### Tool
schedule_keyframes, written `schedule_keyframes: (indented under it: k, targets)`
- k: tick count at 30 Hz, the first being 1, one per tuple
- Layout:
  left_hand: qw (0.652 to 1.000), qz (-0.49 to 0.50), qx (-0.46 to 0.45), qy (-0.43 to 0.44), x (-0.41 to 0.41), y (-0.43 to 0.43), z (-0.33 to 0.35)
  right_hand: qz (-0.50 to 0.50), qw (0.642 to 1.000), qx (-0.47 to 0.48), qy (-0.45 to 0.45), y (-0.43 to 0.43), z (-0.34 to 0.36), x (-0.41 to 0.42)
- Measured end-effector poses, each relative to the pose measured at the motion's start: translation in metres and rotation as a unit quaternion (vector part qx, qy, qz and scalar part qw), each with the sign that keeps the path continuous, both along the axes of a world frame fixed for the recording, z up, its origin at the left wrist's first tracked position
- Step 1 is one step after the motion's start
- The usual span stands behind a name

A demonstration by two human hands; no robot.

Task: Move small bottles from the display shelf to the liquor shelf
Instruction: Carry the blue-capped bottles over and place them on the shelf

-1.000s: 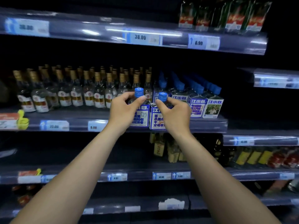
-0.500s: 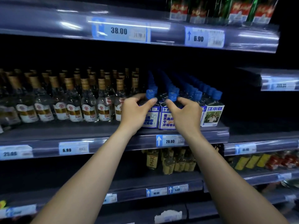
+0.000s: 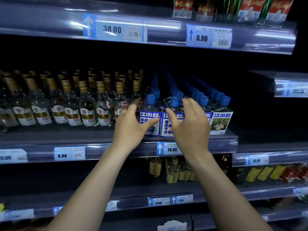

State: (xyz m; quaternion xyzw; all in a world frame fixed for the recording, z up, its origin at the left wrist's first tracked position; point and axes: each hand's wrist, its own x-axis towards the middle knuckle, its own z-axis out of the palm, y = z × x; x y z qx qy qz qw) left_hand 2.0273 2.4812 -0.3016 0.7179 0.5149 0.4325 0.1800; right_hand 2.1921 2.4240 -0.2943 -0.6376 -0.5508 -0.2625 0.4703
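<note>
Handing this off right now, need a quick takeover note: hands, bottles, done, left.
Left hand: open, empty, fingers spread in front of the front-left blue-cap bottle.
Right hand: open, empty, in front of the next blue-cap bottle.
Both bottles stand upright at the front edge of the liquor shelf, in line with the blue-cap rows, right of the gold-cap bottles.
Done: this pair looks placed.
Left: any remaining bottles on the display shelf, which is out of view.

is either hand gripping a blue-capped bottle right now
No, the left hand and the right hand are open with fingers spread, held in front of the two front blue-capped bottles, which stand on the shelf.
</note>
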Motion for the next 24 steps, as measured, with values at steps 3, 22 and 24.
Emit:
schedule_keyframes:
  k: [3, 22, 24]
  targets:
    - [0.999, 0.034, -0.014, 0.022, -0.006, 0.000, -0.010, 0.023, 1.000, 0.018, 0.007, -0.011, -0.017, 0.003]
    - [0.993, 0.094, 0.016, 0.067, 0.032, -0.007, -0.008, 0.081, 0.995, -0.010, 0.062, 0.005, -0.048, 0.030]
    - [0.994, 0.085, 0.005, 0.065, 0.031, -0.007, -0.008, 0.093, 0.993, -0.011, 0.073, 0.004, -0.046, 0.032]
